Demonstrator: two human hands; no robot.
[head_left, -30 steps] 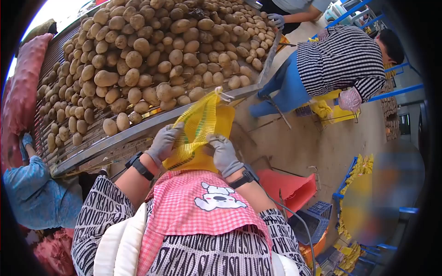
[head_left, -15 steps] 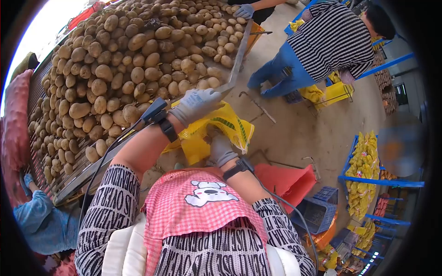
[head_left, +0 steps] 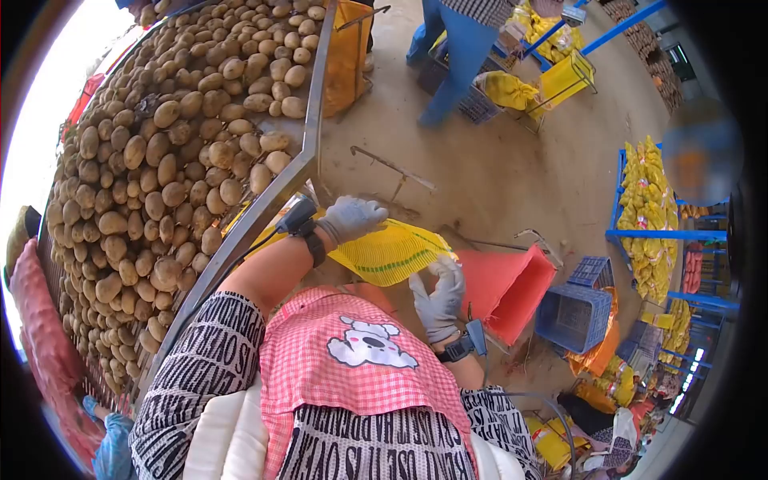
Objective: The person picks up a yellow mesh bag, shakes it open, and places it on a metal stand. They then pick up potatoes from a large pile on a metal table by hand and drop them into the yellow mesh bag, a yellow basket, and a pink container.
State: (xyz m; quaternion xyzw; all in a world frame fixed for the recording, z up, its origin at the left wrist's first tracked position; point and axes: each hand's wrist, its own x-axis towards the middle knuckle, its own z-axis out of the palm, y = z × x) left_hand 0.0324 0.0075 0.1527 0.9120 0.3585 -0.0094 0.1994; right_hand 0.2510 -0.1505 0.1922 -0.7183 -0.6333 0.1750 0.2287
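Between my gloved hands a yellow mesh bag (head_left: 392, 254) with green stripes is spread out. My left hand (head_left: 354, 219) is closed on its upper edge, beside the metal rim of the sorting table (head_left: 276, 192). At the bag's right end is my right hand (head_left: 440, 300), its fingers apart and the thumb close to the mesh. Many potatoes (head_left: 166, 168) lie heaped on the table to the left.
An open red sack (head_left: 512, 292) on a frame stands right of my right hand, with a blue crate (head_left: 572, 316) beyond. A person in blue trousers (head_left: 460, 56) stands ahead, near a yellow bag holder (head_left: 566, 80). A metal stand (head_left: 392, 168) is on the floor.
My view has turned toward the right. The yellow bag is now stretched out sideways, away from the potatoes, and my right hand has come out from under it with fingers spread.
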